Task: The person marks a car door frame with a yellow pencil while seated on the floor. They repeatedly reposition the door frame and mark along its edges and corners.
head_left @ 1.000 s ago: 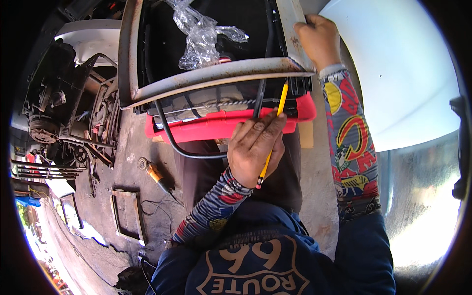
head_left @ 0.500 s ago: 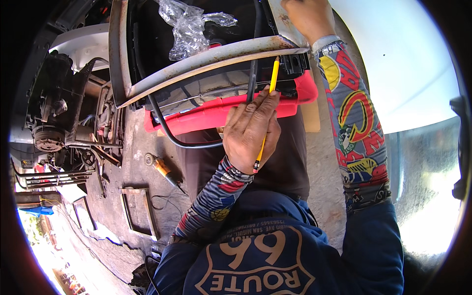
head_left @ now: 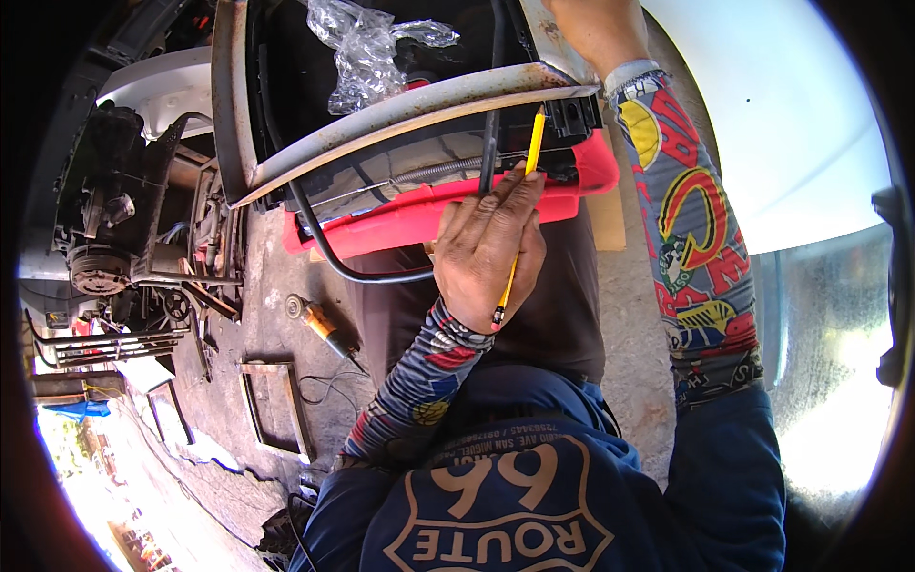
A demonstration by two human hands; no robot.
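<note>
My left hand (head_left: 488, 255) is closed round a yellow pencil (head_left: 536, 143), its tip pointing away from me at the rusty angle-iron frame (head_left: 400, 125). The pencil's end sticks out below the palm. This hand is over the red edge (head_left: 400, 223) of a black seat-like piece, beside a bent black tube (head_left: 357, 275). At the top edge, my right hand (head_left: 602, 36) is by the frame's right corner. Its fingers are cut off by the picture's edge, so I cannot tell its grip. A coil spring (head_left: 437, 173) runs under the frame's near bar.
Crumpled clear plastic (head_left: 367, 57) lies inside the frame. On the floor at left are an orange angle grinder (head_left: 319, 324) with its cord and a small metal frame (head_left: 297, 415). Dark machinery (head_left: 100, 200) stands far left. A large white curved panel (head_left: 782, 124) is at right.
My right hand has slid slightly farther away, its fingers now out of the picture. My left hand keeps the pencil in nearly the same place.
</note>
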